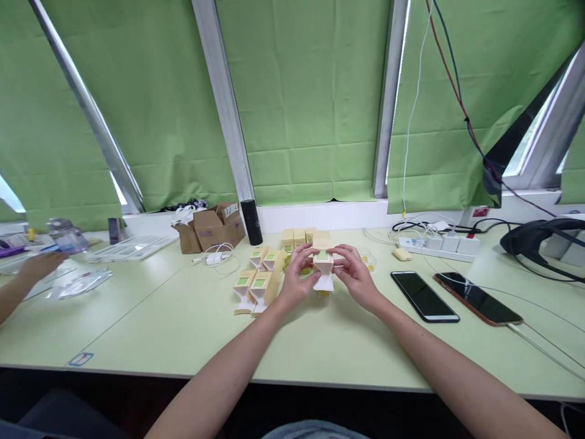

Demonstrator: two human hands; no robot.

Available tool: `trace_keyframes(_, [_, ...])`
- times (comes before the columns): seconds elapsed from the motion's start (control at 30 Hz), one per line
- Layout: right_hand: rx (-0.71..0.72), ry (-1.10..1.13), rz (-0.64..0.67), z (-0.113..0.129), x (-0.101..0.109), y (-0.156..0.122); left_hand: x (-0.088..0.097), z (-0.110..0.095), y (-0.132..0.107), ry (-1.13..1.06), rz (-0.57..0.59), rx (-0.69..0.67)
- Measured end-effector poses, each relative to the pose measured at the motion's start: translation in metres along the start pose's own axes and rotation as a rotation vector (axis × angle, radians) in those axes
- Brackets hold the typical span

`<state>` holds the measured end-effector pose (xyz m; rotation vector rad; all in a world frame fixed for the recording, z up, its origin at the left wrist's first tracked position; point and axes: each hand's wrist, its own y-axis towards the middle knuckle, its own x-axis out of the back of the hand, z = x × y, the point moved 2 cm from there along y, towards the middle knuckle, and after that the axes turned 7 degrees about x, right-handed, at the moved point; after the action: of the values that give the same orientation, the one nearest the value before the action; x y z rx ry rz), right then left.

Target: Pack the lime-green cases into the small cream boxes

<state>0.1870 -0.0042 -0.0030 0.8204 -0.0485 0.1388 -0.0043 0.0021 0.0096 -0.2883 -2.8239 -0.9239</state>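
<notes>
Both hands meet over the middle of the pale green table. Between them stands a small cream carton with a green square on its top face, its flared lower end just above a yellow piece on the tabletop. The left hand grips the carton's left side, fingers curled over the top edge and thumb at the front. The right hand pinches its right side, fingertips reaching the top rim. The carton sits squarely between the 2 sets of fingers, upright.

Just left lie several like cartons, and more stand in a row behind. 2 smartphones lie face up to the right, near a power strip. A co-worker's hand rests far left.
</notes>
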Motion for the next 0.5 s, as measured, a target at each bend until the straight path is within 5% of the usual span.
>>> trace_keyframes(0.27, [-0.014, -0.010, 0.021, 0.0085, -0.0028, -0.0019, -0.0017, -0.0002, 0.0049, -0.068, -0.120, 0.025])
trace_keyframes(0.5, [-0.006, -0.001, 0.017, 0.0079, -0.0053, -0.0035, -0.0036, 0.0031, 0.0054, -0.121, -0.111, 0.082])
